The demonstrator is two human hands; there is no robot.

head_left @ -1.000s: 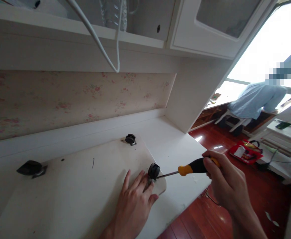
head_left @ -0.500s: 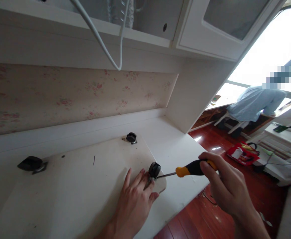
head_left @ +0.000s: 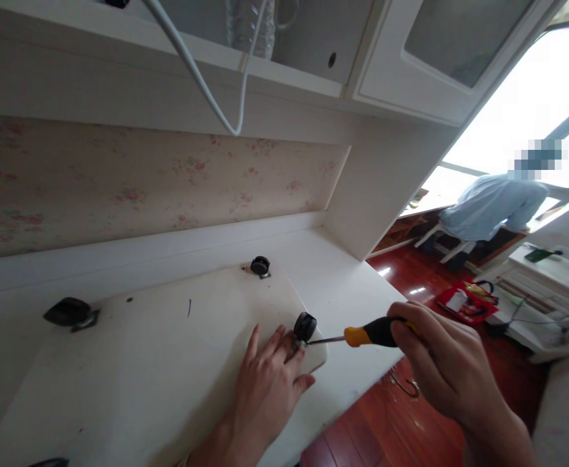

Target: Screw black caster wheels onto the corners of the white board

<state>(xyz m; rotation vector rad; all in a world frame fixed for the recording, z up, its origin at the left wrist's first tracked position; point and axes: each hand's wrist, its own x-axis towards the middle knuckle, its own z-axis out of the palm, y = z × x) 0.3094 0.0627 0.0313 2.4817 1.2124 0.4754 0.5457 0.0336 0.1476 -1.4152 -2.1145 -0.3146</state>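
Observation:
My right hand (head_left: 437, 363) is wrapped round the yellow and black handle of a screwdriver (head_left: 369, 333). The shaft points left, its tip at the metal base of a black caster wheel (head_left: 304, 325) near the right corner of a white board (head_left: 153, 370). Lying on the board, my left hand (head_left: 269, 383) has its fingers stretched out, and the fingertips press at that caster's base. They partly hide the base and any screw there. Another caster (head_left: 260, 266) stands at the board's far corner, and a third caster (head_left: 70, 313) at the left.
The board lies on a white desk top (head_left: 333, 272) below a white cabinet (head_left: 284, 110). A white cable (head_left: 216, 107) hangs from the shelf. Right, a person in a light blue shirt (head_left: 491, 201) leans by the window; a red bag (head_left: 466, 301) lies near them on the wooden floor.
The view has shifted slightly, and part of another dark caster now shows at the bottom left. Both hands and the screwdriver keep almost the same place at the caster.

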